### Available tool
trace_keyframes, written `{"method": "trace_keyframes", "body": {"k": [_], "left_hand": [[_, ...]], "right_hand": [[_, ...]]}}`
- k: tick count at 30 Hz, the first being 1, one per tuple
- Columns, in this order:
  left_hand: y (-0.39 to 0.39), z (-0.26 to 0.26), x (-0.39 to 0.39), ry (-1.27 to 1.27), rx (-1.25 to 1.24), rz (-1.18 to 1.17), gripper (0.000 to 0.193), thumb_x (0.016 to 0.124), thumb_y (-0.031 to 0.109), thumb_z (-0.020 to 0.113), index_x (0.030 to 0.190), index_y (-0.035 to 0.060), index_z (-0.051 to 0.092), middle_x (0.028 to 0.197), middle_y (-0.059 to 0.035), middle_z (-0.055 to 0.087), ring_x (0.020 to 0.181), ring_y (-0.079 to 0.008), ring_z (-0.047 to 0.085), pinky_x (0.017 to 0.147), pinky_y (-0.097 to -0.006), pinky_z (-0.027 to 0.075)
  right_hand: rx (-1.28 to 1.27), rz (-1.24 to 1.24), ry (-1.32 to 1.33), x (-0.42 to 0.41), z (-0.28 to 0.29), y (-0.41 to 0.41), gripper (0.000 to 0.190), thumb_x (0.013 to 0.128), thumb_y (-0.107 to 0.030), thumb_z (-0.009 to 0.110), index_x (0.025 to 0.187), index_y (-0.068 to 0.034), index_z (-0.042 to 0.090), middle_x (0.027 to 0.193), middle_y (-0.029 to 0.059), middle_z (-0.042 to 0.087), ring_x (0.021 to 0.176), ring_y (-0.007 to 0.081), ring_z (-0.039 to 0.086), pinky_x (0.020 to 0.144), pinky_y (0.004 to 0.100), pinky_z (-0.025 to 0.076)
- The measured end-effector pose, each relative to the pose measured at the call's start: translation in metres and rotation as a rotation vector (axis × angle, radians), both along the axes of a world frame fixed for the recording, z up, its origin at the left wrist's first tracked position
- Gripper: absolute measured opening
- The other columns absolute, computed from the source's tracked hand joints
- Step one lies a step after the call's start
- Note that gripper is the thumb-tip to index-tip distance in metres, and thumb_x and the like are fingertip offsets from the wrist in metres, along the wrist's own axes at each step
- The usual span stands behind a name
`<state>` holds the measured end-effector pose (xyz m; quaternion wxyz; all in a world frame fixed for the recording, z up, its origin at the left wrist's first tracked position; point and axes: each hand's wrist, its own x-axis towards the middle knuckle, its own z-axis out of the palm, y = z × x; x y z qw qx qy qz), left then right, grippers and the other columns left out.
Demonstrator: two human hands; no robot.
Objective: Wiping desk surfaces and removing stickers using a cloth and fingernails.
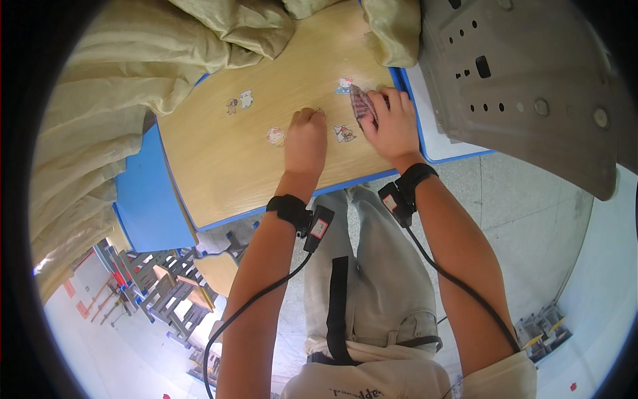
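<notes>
A wooden desk top with a blue edge (224,174) lies before me. My left hand (306,142) is bent with its fingertips on a small sticker (320,112), mostly hidden beneath them; whether it is pinched I cannot tell. My right hand (394,119) holds a crumpled reddish-brown patterned cloth (363,103) against the desk near its right edge. Around the hands lie a cat sticker (344,85) above, a sticker of two animals (344,133) between them, and a pink-and-white sticker (275,136) left of my left hand. A brown animal sticker (232,106) and a white animal sticker (246,99) lie farther left.
A yellowish curtain (109,75) drapes over the desk's far and left sides. At the right stands a grey panel with holes (513,75), above a white surface with a blue edge (438,119). A blue board (149,199) adjoins the left. Stacked chairs (169,294) stand lower left.
</notes>
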<state>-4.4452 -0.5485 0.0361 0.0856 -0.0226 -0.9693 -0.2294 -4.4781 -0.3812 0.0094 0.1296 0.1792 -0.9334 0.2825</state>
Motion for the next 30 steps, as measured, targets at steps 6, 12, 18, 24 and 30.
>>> {"method": "trace_keyframes", "body": {"k": [6,12,18,24,30], "left_hand": [[-0.011,0.001,-0.004,-0.156,0.173,0.042,0.006,0.078,0.001,0.054,0.08,-0.0025,0.059,0.086,-0.0161,0.058,0.085,-0.0317,0.056,0.072,-0.0386,0.048],[0.0,0.002,0.001,-0.071,-0.053,0.01,0.005,0.075,0.002,0.057,0.075,-0.0021,0.06,0.082,-0.0153,0.057,0.083,-0.0307,0.056,0.07,-0.0384,0.049],[0.024,0.012,-0.008,-0.21,-0.573,-0.188,0.005,0.07,0.001,0.057,0.075,0.0002,0.056,0.081,-0.013,0.055,0.083,-0.0294,0.056,0.069,-0.034,0.051],[0.003,0.003,-0.015,-0.064,-0.385,-0.14,0.004,0.072,0.003,0.057,0.074,-0.0006,0.058,0.078,-0.0119,0.057,0.078,-0.026,0.059,0.065,-0.0337,0.05],[-0.007,-0.004,-0.004,-0.156,0.369,0.288,0.007,0.074,0.005,0.058,0.072,-0.0017,0.059,0.069,-0.0138,0.057,0.064,-0.0274,0.059,0.062,-0.0369,0.048]], "right_hand": [[0.012,-0.002,-0.014,0.001,0.002,-0.001,0.037,0.069,-0.017,0.056,0.106,-0.009,0.055,0.1,0.0105,0.051,0.094,0.0295,0.048,0.082,0.0412,0.041],[0.027,-0.001,-0.015,0.001,0.002,-0.001,0.038,0.069,-0.017,0.056,0.106,-0.009,0.054,0.099,0.0103,0.051,0.094,0.0293,0.048,0.082,0.0403,0.041],[0.016,-0.005,-0.021,0.001,0.001,-0.001,0.038,0.069,-0.016,0.057,0.106,-0.009,0.054,0.098,0.0107,0.051,0.093,0.0293,0.048,0.081,0.0401,0.041],[0.011,-0.002,-0.016,0.001,0.001,0.0,0.037,0.068,-0.016,0.057,0.105,-0.009,0.055,0.099,0.0102,0.051,0.093,0.029,0.048,0.08,0.0403,0.041],[-0.016,0.009,-0.019,0.0,0.002,0.0,0.037,0.07,-0.016,0.058,0.105,-0.008,0.055,0.1,0.0109,0.051,0.092,0.0303,0.048,0.081,0.0407,0.04]]}}
